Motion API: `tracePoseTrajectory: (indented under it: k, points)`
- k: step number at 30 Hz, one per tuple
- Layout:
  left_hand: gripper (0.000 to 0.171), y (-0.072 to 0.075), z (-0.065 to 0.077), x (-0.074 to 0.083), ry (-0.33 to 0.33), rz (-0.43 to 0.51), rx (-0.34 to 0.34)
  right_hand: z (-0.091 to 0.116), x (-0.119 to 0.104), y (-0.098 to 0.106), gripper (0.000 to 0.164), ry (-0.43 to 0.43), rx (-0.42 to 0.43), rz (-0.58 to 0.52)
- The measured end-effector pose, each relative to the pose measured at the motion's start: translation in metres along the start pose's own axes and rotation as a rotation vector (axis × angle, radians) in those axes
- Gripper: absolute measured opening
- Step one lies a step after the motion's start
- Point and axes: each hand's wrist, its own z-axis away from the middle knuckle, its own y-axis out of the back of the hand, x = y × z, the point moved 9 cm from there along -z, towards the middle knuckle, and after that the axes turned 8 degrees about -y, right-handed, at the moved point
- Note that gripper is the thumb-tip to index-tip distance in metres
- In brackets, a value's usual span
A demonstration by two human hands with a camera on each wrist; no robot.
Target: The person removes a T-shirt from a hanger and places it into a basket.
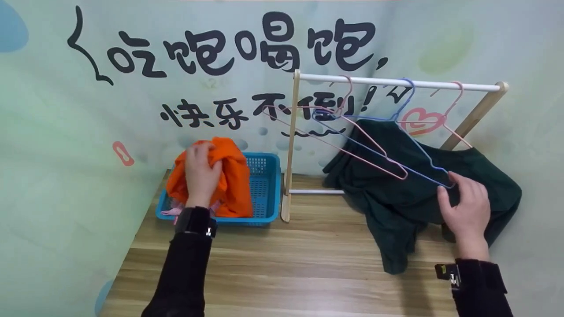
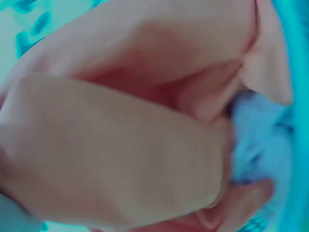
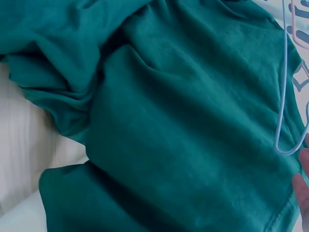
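At the left, my left hand grips a bunched orange garment over the blue plastic basket. Folds of that cloth fill the left wrist view, pinkish there and blurred. My right hand holds the lower right corner of a blue clothes hanger between thumb and forefinger. That hanger hooks on the rack's white rail and carries no clothing. Behind it, a dark green garment hangs on the rightmost pink hanger, its lower part spreading onto the table.
Another bare pink hanger hangs left of the blue one, angled outward. The rack's wooden left post stands close beside the basket. A pink patterned item shows in the basket. Below lies the wood-grain table; a printed cloth backdrop encloses the back.
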Motion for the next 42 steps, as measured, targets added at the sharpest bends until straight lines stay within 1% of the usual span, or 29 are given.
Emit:
tracePoseTrajectory:
  k: [4,6,9,13,16,20,23,27,32,37,42]
  points:
    - [0.039,-0.033,0.021,-0.013,-0.008,-0.074,-0.203,-0.005,-0.003,0.005,0.044,0.031,0.034,0.002]
    - [0.048,-0.044,0.030,-0.018,-0.009,-0.111,-0.277,-0.009,-0.004,0.007,0.044,0.041,0.041,0.006]
    - [0.058,-0.055,0.042,-0.025,0.007,-0.140,-0.346,-0.016,-0.006,0.009,0.046,0.049,0.043,0.018]
    - [0.065,-0.063,0.053,-0.031,0.029,-0.164,-0.405,-0.027,-0.011,0.012,0.047,0.061,0.048,0.037]
    - [0.069,-0.068,0.060,-0.033,0.022,-0.200,-0.446,-0.035,-0.015,0.014,0.049,0.069,0.051,0.042]
    - [0.073,-0.074,0.068,-0.032,0.011,-0.234,-0.491,-0.046,-0.023,0.012,0.050,0.079,0.044,0.051]
    - [0.075,-0.078,0.074,-0.031,0.002,-0.241,-0.508,-0.055,-0.027,0.009,0.051,0.076,0.024,0.061]
    - [0.076,-0.083,0.083,-0.026,-0.031,-0.247,-0.501,-0.066,-0.028,0.005,0.055,0.034,-0.023,0.069]
    - [0.077,-0.088,0.096,-0.016,-0.072,-0.255,-0.480,-0.078,-0.028,0.001,0.058,-0.020,-0.078,0.085]
    - [0.080,-0.094,0.107,-0.006,-0.078,-0.266,-0.498,-0.087,-0.027,-0.005,0.061,-0.051,-0.119,0.099]
    - [0.080,-0.101,0.118,0.007,-0.098,-0.248,-0.504,-0.097,-0.025,-0.016,0.064,-0.103,-0.223,0.120]
